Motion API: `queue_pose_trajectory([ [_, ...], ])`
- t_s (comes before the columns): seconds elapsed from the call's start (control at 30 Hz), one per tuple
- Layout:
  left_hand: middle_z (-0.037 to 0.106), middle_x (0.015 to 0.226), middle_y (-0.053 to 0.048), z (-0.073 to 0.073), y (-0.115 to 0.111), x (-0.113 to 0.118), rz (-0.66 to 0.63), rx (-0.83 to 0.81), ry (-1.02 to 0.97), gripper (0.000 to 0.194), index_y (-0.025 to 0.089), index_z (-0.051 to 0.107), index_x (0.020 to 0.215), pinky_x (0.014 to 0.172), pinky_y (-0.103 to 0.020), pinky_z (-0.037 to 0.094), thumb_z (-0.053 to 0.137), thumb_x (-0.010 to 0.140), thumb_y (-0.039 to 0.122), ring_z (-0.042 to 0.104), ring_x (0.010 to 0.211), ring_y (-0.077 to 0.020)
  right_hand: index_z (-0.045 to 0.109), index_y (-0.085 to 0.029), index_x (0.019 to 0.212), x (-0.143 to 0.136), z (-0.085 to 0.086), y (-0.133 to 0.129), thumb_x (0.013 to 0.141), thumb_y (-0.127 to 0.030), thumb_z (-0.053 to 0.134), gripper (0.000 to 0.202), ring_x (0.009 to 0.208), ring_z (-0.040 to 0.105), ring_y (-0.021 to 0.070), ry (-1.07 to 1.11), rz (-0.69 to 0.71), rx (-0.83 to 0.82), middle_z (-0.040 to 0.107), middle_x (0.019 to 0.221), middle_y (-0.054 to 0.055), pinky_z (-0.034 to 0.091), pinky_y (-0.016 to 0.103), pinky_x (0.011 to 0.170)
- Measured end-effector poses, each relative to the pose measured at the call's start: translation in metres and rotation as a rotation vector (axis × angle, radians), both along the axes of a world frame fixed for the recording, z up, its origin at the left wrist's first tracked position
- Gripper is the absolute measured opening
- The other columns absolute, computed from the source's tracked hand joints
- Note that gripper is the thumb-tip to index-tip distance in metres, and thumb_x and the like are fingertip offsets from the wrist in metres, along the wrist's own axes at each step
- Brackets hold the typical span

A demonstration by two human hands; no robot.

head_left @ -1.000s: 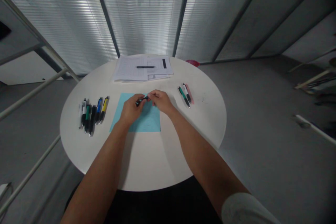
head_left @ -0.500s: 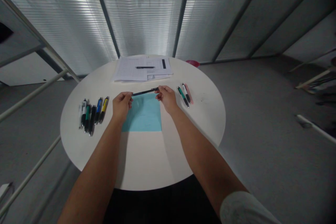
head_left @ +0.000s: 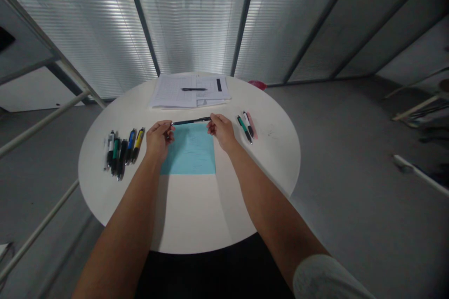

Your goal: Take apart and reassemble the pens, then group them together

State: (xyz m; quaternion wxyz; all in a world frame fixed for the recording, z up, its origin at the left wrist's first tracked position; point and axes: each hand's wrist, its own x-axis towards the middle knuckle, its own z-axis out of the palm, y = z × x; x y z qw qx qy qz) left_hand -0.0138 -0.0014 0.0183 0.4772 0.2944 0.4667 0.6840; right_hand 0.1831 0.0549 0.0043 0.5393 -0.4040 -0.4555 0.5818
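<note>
Pen (head_left: 191, 121), dark and slim, spans the gap between two bare hands, its long axis running crosswise from left to right, with the right end slightly farther from the person. Both hands touch it, so neither is nearer.

Largest is the white round bench (head_left: 196, 215), spreading around and below both grips. Beyond them, near its far edge, lies a stack of printed papers (head_left: 175, 93). A light blue sheet (head_left: 191, 154) lies between the grips and toward the person; the held pen crosses over its far edge.

The left grip (head_left: 158, 139) is closed in a pinch on the pen's left end, and the right grip (head_left: 222, 130) is pinched shut on the right end. How hard either presses, I cannot tell.

Outside the left grip sits a loose row of pens, pointing roughly away from the person: a yellow pen (head_left: 139, 140) nearest, then a blue pen (head_left: 131, 140), with black, green and white ones farther out. Just outside the right grip, a green pen (head_left: 243, 127) and a white pen (head_left: 247, 121) lie side by side, slanting, beside a small pink item (head_left: 252, 124). These would crowd sideways movement low over the bench. Another dark pen (head_left: 194, 89) rests crosswise on the papers.
</note>
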Motion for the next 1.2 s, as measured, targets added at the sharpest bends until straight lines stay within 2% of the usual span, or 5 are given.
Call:
queue_pose_trajectory([
  [0.27,0.055,0.057,-0.001,-0.0035,0.0019,0.0001,-0.012,0.020,0.002,0.014,0.015,0.064,0.075,0.041,-0.022,0.034,0.070,0.064,0.021,0.045,0.045,-0.0092,0.053,-0.020,0.067,-0.0009,-0.0049,0.0016,0.080,-0.059,0.060,0.041,0.041,0.049,0.0072,-0.072,-0.008,0.076,0.054,0.054,-0.004,0.033,0.021,0.041],
  [0.6,0.055,0.056,0.000,-0.0037,0.0011,0.0010,-0.013,0.013,0.002,0.015,0.014,0.063,0.078,0.041,-0.021,0.033,0.068,0.066,0.021,0.045,0.044,-0.0086,0.052,-0.021,0.067,-0.0022,-0.0053,0.0009,0.079,-0.065,0.058,0.046,0.040,0.046,0.0071,-0.113,-0.021,0.091,0.053,0.052,-0.004,0.031,0.021,0.040],
  [0.9,0.054,0.054,0.002,0.0014,0.0004,0.0029,0.010,0.002,-0.040,0.017,0.014,0.062,0.077,0.039,-0.020,0.034,0.068,0.063,0.022,0.045,0.042,-0.0081,0.052,-0.020,0.064,-0.0019,-0.0055,0.0005,0.077,-0.057,0.064,0.041,0.041,0.046,0.0058,-0.106,0.003,0.111,0.054,0.053,-0.005,0.033,0.020,0.041],
  [1.2,0.054,0.055,0.002,-0.0025,0.0025,0.0002,0.005,-0.005,-0.045,0.018,0.014,0.062,0.079,0.039,-0.020,0.034,0.069,0.064,0.022,0.046,0.044,-0.0081,0.053,-0.020,0.066,-0.0007,-0.0059,0.0005,0.077,-0.058,0.063,0.041,0.042,0.049,0.0062,-0.118,0.035,0.093,0.058,0.055,-0.004,0.034,0.020,0.042],
])
